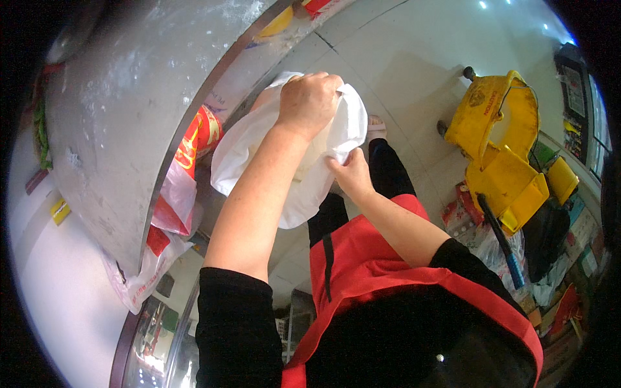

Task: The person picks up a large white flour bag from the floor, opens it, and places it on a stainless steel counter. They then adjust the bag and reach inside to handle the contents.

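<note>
A white bag (pixel 262 150) of thin, slightly see-through material hangs in front of me beside the steel table, its mouth turned up towards me. My left hand (pixel 309 104) is closed in a fist on the far part of its rim. Lower and to the right, my right hand (pixel 351 174) pinches the near rim between thumb and fingers. Between the two hands the rim is folded and bunched. Something pale shows dimly inside the bag, but I cannot tell what it is. My left forearm hides part of the bag.
A steel table (pixel 131 111) with white powdery marks stands at the left. Under its edge are red printed packages (pixel 198 138) and a plastic bag (pixel 150 281). At the right stands a yellow mop bucket (pixel 504 121) with a wringer, its blue-tipped handle (pixel 515 271) jutting out.
</note>
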A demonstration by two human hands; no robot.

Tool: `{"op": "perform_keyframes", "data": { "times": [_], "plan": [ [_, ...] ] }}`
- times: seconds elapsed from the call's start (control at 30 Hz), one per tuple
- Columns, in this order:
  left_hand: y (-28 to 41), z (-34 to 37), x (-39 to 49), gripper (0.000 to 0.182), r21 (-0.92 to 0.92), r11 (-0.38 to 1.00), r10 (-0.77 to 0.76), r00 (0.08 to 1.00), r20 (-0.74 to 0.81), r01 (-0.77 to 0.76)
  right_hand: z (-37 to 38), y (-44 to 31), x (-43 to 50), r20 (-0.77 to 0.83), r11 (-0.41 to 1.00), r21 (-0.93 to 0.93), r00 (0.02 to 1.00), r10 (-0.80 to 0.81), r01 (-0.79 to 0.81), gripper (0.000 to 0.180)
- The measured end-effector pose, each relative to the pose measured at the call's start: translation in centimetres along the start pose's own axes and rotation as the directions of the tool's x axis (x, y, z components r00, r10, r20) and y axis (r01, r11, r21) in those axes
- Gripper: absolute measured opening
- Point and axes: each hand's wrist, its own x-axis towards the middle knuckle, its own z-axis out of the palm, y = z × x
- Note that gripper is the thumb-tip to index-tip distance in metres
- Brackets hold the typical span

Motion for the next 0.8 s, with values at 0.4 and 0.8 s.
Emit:
{"op": "perform_keyframes", "data": {
  "times": [0.4,0.8],
  "plan": [
    [-3.1,-2.8,0.5,0.019,0.033,0.999,-0.044,0.992,0.119,0.04,-9.6,7.8,-5.2,0.24,0.989,-0.055,0.963,-0.119,0.136,0.025],
    [-5.6,-4.1,-14.4,0.069,0.168,0.858,-0.393,0.83,-0.395,0.486,-5.4,-12.1,4.5,0.137,0.537,-0.353,0.61,-0.781,0.766,0.067]
  ]
}}
